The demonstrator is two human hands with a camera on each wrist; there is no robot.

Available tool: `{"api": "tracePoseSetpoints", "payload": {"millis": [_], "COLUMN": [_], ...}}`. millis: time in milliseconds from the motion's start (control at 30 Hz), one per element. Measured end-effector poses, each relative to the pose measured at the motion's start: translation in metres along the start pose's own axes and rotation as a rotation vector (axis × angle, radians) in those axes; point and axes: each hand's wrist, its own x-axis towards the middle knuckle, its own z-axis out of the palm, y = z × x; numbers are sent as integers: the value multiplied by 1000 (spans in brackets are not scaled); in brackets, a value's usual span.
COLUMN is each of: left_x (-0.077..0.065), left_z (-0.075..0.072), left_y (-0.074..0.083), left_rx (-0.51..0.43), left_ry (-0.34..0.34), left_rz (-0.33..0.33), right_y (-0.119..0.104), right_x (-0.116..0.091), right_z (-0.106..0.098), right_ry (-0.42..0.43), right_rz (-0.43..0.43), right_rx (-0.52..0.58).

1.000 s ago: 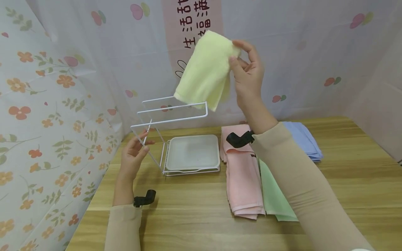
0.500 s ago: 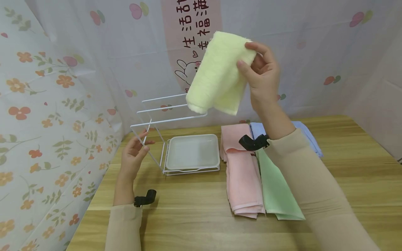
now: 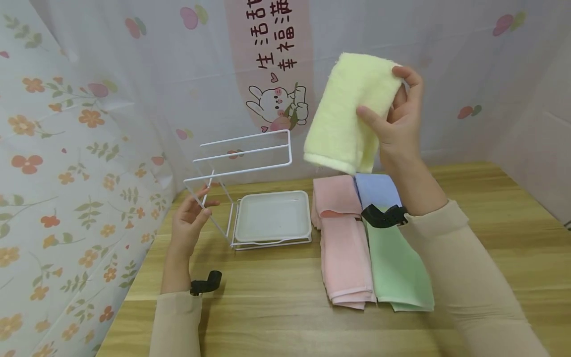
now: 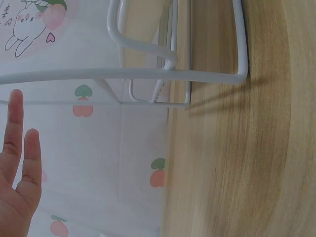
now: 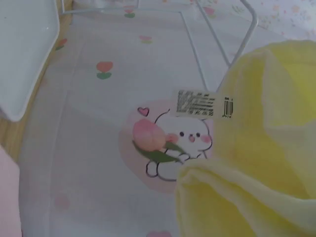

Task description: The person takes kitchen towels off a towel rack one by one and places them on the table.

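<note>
My right hand [image 3: 403, 124] pinches a folded pale yellow towel [image 3: 350, 106] by its upper right edge, raised above the table in the head view. The same towel [image 5: 276, 133] fills the right side of the right wrist view, with a printed tag [image 5: 205, 103] on it. At the left side of a white wire rack [image 3: 243, 171], my left hand [image 3: 189, 223] holds the side wires between thumb and fingers. Two straight fingers [image 4: 32, 163] show below the rack's wire in the left wrist view. A shallow white tray [image 3: 273, 216] sits on the rack's base.
Folded pink [image 3: 345, 248], green [image 3: 399, 267] and blue [image 3: 379, 191] towels lie side by side on the wooden table [image 3: 267, 307], right of the rack. A patterned cloth curtain [image 3: 169, 64] hangs behind and to the left.
My right hand has carried the yellow towel to the right and slightly down, off the rack's top wires, which are now uncovered. My left hand has stayed at the rack.
</note>
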Motion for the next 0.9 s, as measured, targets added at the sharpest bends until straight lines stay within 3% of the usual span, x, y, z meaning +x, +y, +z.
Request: {"api": "tracePoseSetpoints", "payload": {"millis": [200,433,900], "left_x": [0,-1,1], "left_z": [-1,0,-2], "left_y": [0,0,-1], "left_rx": [4,-16,-31], "left_ry": [3,6,-10], "left_rz": [-4,2,18], "right_y": [-2,-17,-56], "right_x": [-9,-20,-55], "right_z": [-18,-46,-122], "right_ry": [17,18,-32], "right_rz": [-30,-5,234], "right_rx": [-61,-128,-349]}}
